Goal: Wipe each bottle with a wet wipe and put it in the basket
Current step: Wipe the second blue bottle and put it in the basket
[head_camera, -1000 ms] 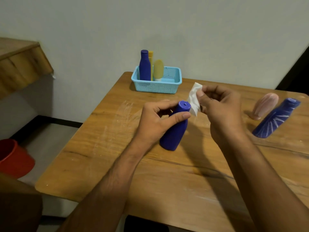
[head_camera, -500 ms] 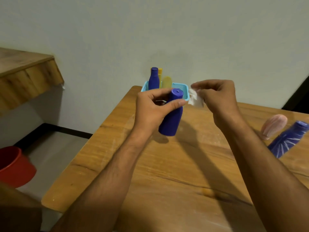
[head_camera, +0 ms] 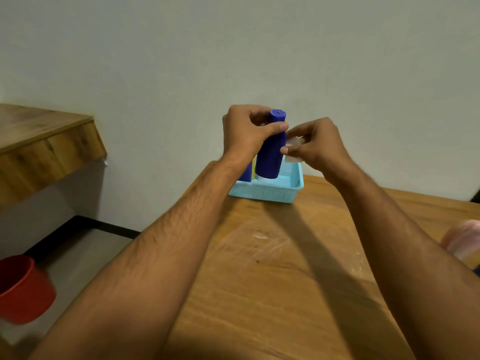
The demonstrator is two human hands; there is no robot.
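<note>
My left hand (head_camera: 248,131) grips a dark blue bottle (head_camera: 270,154) near its cap and holds it upright over the light blue basket (head_camera: 267,193) at the table's far edge. The bottle's base sits at about the level of the basket's rim. My right hand (head_camera: 315,144) pinches a small white wet wipe (head_camera: 293,149) right beside the bottle's right side. Behind my left wrist, another blue bottle (head_camera: 246,172) and a yellow one stand in the basket, mostly hidden.
The wooden table (head_camera: 285,281) stretches toward me. A pink bottle (head_camera: 462,240) lies at the right edge, partly behind my right forearm. A wooden shelf (head_camera: 44,141) juts from the left wall, and a red bucket (head_camera: 23,289) stands on the floor below.
My left hand has carried the blue bottle from mid-table up and forward over the basket. My right hand followed with the wipe. The view has shifted toward the wall.
</note>
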